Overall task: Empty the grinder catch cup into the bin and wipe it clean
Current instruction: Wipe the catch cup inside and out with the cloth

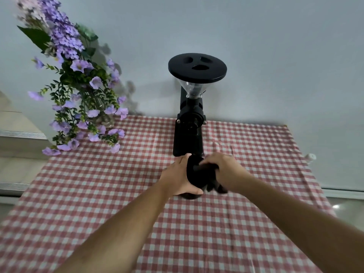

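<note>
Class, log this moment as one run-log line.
left hand: holds cup | right hand: pressing dark cloth into cup | grinder: behind

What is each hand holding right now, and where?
The left hand grips the black catch cup around its side; the right hand holds a dark cloth, bunched, at the cup's mouth.

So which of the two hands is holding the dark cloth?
The right hand: it grips the black cloth, while the left hand steadies the black catch cup.

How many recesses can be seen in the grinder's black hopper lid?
3, all on the round black lid atop the grinder: one at upper left, one at upper right, and a larger one nearer the camera. None appear hidden.
</note>
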A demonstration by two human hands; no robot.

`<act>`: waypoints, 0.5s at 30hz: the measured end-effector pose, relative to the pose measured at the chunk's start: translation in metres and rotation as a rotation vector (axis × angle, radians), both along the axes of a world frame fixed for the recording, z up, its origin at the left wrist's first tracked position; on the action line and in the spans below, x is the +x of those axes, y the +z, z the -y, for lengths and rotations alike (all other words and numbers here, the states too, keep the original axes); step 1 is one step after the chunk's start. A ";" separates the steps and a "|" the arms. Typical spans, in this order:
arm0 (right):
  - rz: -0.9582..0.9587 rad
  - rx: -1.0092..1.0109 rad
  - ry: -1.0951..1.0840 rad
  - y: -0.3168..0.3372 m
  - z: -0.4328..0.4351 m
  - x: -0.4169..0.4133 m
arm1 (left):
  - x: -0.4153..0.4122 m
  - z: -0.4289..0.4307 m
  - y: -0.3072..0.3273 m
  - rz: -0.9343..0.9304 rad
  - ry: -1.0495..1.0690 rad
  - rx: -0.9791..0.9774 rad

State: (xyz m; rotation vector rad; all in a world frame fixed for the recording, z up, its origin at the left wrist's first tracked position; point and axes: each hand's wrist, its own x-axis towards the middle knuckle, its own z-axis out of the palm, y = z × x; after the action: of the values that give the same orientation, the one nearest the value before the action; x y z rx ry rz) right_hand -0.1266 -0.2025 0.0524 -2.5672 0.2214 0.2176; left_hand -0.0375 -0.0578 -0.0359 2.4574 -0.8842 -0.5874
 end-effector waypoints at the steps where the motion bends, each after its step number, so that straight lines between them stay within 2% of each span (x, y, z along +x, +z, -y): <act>1: 0.033 -0.028 0.009 -0.001 0.002 0.012 | -0.001 0.001 0.001 -0.006 0.013 0.017; 3: 0.015 -0.103 0.049 -0.010 -0.002 0.031 | -0.003 0.001 0.002 -0.001 0.033 0.023; 8: -0.170 -0.355 0.244 -0.027 -0.024 0.030 | -0.003 0.001 -0.001 -0.015 0.046 0.013; 12: -0.255 -0.201 0.351 -0.008 -0.010 0.017 | -0.003 -0.003 -0.002 -0.027 0.058 -0.001; 14: -0.370 -0.139 0.335 0.009 0.005 0.025 | -0.004 -0.004 0.000 -0.020 0.057 -0.016; 15: -0.369 -0.103 0.290 0.015 0.013 0.032 | -0.004 -0.004 0.000 -0.010 0.053 -0.021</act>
State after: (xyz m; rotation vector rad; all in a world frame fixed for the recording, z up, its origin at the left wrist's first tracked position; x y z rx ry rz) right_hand -0.0943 -0.2151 0.0676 -2.6357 -0.0078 0.8101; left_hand -0.0416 -0.0541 -0.0359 2.4495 -0.8146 -0.5680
